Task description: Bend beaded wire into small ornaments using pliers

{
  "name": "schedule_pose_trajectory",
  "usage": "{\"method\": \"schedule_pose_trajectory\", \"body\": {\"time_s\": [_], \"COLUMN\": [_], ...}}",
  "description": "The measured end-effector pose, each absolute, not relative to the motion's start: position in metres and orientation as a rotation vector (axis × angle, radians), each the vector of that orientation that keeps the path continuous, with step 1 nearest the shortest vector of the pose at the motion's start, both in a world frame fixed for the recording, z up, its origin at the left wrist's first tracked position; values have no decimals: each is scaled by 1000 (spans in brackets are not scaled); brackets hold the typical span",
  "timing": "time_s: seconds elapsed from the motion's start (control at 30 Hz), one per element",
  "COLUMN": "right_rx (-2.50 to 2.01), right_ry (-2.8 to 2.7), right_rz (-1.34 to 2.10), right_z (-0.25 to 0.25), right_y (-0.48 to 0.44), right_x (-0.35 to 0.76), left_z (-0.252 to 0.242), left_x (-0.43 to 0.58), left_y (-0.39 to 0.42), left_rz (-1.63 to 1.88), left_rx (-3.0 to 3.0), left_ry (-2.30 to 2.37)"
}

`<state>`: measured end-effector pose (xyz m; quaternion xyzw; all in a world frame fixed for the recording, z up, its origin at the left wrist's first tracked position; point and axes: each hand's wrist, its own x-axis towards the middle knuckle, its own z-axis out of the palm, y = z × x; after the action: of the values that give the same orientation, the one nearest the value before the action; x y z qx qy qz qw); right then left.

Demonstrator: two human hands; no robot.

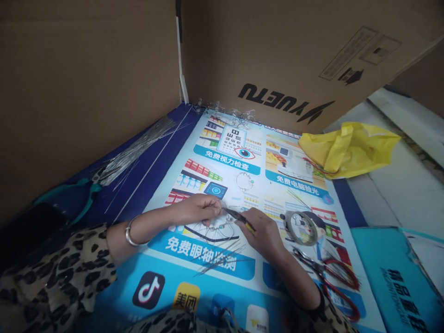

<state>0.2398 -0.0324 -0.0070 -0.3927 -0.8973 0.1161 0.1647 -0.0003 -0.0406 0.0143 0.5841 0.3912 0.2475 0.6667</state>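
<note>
My left hand point(197, 209) pinches the end of a beaded wire bracelet point(218, 227), whose loop hangs over the printed poster below the fingers. In my right hand point(263, 231) is a pair of pliers point(236, 215) with dark jaws and a yellow and black handle. The jaw tips meet the wire right at my left fingertips; whether they are closed on it is too small to tell. Beyond the hands lies another beaded bracelet point(245, 181), a round loop. Several loose thin wires point(222, 259) lie on the poster just below my hands.
A roll of tape point(314, 231) and red-handled scissors point(338, 273) lie at the right. On the left are teal-handled pliers point(90, 192) and a wire bundle point(138, 148). Wire pieces point(225, 111) line the back by the cardboard wall point(270, 51). A yellow bag point(350, 150) sits at back right.
</note>
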Motion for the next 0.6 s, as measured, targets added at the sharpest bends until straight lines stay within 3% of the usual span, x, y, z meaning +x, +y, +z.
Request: {"method": "schedule_pose_trajectory", "body": {"time_s": [0.6], "right_rx": [-959], "right_ry": [-2644], "right_rz": [274], "right_z": [-4], "right_y": [-27], "right_x": [240], "left_z": [11], "left_x": [-3], "left_y": [-40], "left_rz": [540], "left_rx": [1269], "left_ry": [797]}}
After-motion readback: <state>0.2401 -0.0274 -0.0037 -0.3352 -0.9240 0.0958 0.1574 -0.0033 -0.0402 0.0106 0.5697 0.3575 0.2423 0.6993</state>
